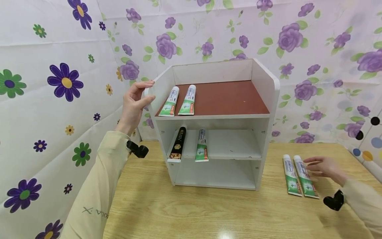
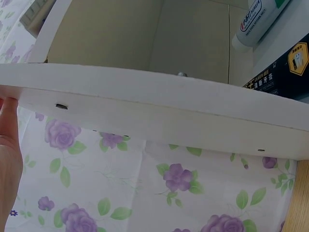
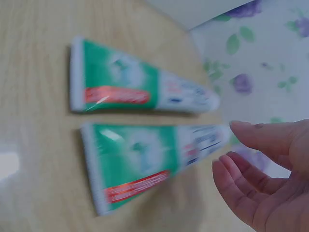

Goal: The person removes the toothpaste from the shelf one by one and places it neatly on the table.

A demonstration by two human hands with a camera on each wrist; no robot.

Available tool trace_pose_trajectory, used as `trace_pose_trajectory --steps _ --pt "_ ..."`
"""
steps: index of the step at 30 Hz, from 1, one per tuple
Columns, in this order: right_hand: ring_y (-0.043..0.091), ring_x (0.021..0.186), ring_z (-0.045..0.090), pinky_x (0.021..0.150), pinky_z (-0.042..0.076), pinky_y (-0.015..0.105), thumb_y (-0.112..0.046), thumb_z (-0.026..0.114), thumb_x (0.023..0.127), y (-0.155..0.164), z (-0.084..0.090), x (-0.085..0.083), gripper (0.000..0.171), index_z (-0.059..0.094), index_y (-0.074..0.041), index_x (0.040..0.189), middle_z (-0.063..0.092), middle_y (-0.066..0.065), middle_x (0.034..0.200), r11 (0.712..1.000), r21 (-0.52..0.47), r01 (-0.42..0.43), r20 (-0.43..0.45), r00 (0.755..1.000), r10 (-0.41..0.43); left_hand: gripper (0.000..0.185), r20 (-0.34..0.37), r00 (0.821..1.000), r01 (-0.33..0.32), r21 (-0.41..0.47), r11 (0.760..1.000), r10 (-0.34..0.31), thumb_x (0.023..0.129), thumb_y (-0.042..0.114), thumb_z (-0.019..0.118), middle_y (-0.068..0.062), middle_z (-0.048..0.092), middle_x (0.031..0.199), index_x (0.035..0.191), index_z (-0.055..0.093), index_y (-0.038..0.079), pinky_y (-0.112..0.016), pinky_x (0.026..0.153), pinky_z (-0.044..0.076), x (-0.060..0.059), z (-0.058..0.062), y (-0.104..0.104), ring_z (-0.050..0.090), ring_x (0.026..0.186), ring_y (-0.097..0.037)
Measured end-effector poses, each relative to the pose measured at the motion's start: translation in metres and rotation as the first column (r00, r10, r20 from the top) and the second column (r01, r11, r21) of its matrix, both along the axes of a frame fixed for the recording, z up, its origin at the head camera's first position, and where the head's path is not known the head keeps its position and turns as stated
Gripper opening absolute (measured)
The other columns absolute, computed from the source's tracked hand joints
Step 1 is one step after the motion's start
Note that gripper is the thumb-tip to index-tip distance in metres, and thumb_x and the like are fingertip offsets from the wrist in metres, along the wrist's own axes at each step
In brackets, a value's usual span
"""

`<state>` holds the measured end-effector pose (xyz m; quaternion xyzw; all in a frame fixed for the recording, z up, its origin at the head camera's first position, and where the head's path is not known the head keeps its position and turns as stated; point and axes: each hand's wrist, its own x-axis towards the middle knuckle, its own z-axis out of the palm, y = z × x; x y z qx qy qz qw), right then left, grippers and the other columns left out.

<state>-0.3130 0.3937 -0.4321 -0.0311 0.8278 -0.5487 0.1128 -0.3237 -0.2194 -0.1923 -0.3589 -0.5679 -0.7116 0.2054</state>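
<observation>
the left hand is holding the top left corner of the white shelf, with the fingers curled over the edge of its side wall. in the left wrist view the thumb is lying against that white board. it looks like this hand is keeping the shelf steady.

the right hand is hanging just over the wooden surface, right beside two green and white toothpaste tubes. its grip is open, with the fingers loose and a little bent, and it is holding nothing. in the right wrist view the fingertips are very near the cap end of the nearer tube, but not touching it. the other tube is lying just beside it, side by side.

on the brown top shelf two tubes are lying at the left. on the middle shelf a black tube and a green tube are lying near each other. the bottom shelf is showing no tubes.

i think the step in hand is reaching for a tube on the surface, to put it on the shelf with the others. the next move is calling for the right hand to come down on one tube and pinch it by its sides, without pushing the other one away. then it needs lifting up to a free spot on a shelf.
</observation>
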Motion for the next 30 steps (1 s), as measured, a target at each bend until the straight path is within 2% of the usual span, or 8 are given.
trace_pose_trajectory --steps 4,8,10,14,17,20,24,30 --pt "0.009 0.087 0.059 0.077 0.048 0.043 -0.012 0.057 0.089 0.001 0.021 -0.001 0.046 0.042 0.017 0.122 0.058 0.013 0.108 0.998 0.007 -0.063 -0.082 0.995 0.063 0.029 0.002 1.000 0.002 0.002 1.000 -0.002 0.077 -0.017 0.059 -0.016 0.051 0.119 0.101 0.062 0.000 -0.027 0.081 0.045 0.000 0.000 -0.001 0.036 0.122 -0.025" --pt "0.003 0.087 0.057 0.080 0.047 0.043 -0.016 0.055 0.091 -0.004 0.046 -0.002 0.054 0.033 0.019 0.126 0.054 0.008 0.113 0.997 0.011 -0.077 -0.123 0.989 0.077 0.029 0.003 1.000 0.002 0.005 1.000 -0.002 0.077 -0.017 0.059 -0.016 0.051 0.119 0.100 0.062 0.000 -0.027 0.081 0.045 0.000 0.000 -0.001 0.036 0.122 -0.025" --pt "0.003 0.088 0.057 0.080 0.047 0.041 -0.016 0.056 0.091 -0.007 0.058 -0.002 0.049 0.039 0.014 0.126 0.056 0.003 0.110 0.998 -0.014 -0.067 -0.121 0.991 0.065 0.029 0.005 1.000 0.001 0.007 1.000 -0.001 0.077 -0.017 0.059 -0.016 0.051 0.118 0.100 0.063 0.000 -0.028 0.083 0.045 0.000 0.000 -0.001 0.036 0.122 -0.025" --pt "0.005 0.087 0.058 0.077 0.049 0.034 -0.013 0.055 0.091 -0.015 0.081 -0.002 0.022 0.058 -0.011 0.113 0.059 -0.009 0.100 0.992 -0.101 -0.079 -0.139 0.988 0.065 0.029 0.007 1.000 -0.007 0.005 1.000 0.007 0.076 -0.017 0.060 -0.015 0.051 0.118 0.100 0.063 0.000 -0.029 0.084 0.044 0.001 0.000 0.000 0.037 0.121 -0.025" --pt "0.007 0.087 0.059 0.074 0.050 0.030 -0.011 0.055 0.091 -0.024 0.100 -0.001 0.018 0.063 -0.022 0.104 0.060 -0.013 0.098 0.985 -0.146 -0.094 -0.165 0.984 0.070 0.029 0.005 1.000 -0.011 0.004 1.000 0.011 0.077 -0.016 0.060 -0.015 0.051 0.119 0.100 0.063 0.000 -0.028 0.083 0.044 0.000 0.000 -0.001 0.037 0.122 -0.025" --pt "0.009 0.088 0.060 0.075 0.050 0.031 -0.011 0.056 0.091 -0.034 0.121 -0.001 0.019 0.064 -0.017 0.107 0.061 -0.012 0.100 0.979 -0.171 -0.110 -0.195 0.978 0.076 0.029 0.000 1.000 -0.008 0.008 1.000 0.008 0.076 -0.017 0.060 -0.016 0.051 0.118 0.100 0.063 0.000 -0.028 0.082 0.045 0.000 0.000 -0.001 0.036 0.122 -0.025" --pt "0.009 0.091 0.059 0.077 0.049 0.031 -0.013 0.056 0.091 -0.048 0.147 -0.001 0.022 0.062 -0.013 0.112 0.060 -0.009 0.102 0.982 -0.142 -0.124 -0.238 0.967 0.087 0.029 -0.008 1.000 -0.004 0.011 1.000 0.004 0.076 -0.018 0.059 -0.016 0.051 0.118 0.100 0.063 0.000 -0.028 0.081 0.045 0.001 0.000 -0.002 0.036 0.122 -0.025" --pt "0.010 0.092 0.059 0.076 0.049 0.030 -0.013 0.054 0.092 -0.068 0.182 0.003 0.021 0.061 -0.017 0.111 0.060 -0.010 0.103 0.985 -0.124 -0.121 -0.285 0.955 0.082 0.030 -0.012 1.000 -0.003 0.004 1.000 0.003 0.077 -0.018 0.058 -0.017 0.050 0.120 0.100 0.063 0.000 -0.026 0.076 0.047 0.001 -0.001 0.000 0.036 0.122 -0.025"
